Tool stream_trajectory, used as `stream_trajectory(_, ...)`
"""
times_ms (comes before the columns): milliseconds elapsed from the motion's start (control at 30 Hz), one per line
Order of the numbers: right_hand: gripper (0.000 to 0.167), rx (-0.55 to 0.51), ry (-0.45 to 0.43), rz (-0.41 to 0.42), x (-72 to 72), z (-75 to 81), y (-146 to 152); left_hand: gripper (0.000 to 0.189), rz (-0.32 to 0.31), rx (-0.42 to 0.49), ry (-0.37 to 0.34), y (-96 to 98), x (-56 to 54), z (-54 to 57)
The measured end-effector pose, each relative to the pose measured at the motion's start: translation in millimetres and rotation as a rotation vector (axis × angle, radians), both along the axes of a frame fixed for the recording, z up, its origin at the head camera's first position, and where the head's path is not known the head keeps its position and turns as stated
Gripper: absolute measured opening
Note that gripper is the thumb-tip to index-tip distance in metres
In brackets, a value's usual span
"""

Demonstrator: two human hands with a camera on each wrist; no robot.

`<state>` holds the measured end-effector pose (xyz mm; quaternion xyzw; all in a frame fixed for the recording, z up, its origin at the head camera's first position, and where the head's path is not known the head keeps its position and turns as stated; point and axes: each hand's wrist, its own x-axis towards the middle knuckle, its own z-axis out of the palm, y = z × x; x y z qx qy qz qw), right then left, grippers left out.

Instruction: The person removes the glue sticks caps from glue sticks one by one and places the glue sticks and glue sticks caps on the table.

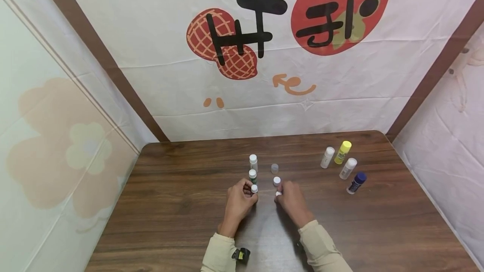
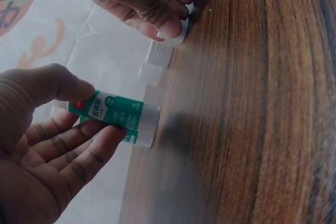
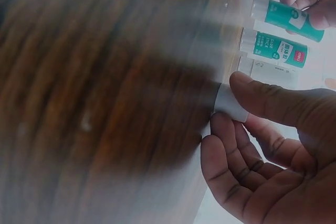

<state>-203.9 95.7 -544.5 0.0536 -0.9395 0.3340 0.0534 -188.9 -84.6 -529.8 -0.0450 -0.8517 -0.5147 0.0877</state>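
Note:
My left hand (image 1: pixel 239 202) holds a green glue stick (image 2: pixel 116 109) upright between thumb and fingers, its white end at the tabletop. Behind it in a row stand a second green glue stick (image 3: pixel 278 49) and a white-labelled one (image 1: pixel 253 163). My right hand (image 1: pixel 293 202) pinches a small white cap (image 3: pixel 229 103) at table level between thumb and fingers. Just beyond that cap stand another white cap (image 1: pixel 277 181) and a translucent cap (image 1: pixel 274 168), lined up opposite the row of sticks.
At the back right of the brown wooden table (image 1: pixel 170 221) stand a white stick (image 1: pixel 327 157), a yellow glue stick (image 1: pixel 343 153), another white stick (image 1: pixel 348 168) and a dark blue one (image 1: pixel 356 183). A printed cloth (image 1: pixel 166 91) hangs behind the table.

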Motion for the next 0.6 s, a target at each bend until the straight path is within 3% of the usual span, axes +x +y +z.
stream_trajectory(600,0.025,0.000,-0.066,-0.025,-3.1,-0.3,-0.3,0.022,0.018,-0.024,-0.001,-2.0,0.5,-4.4)
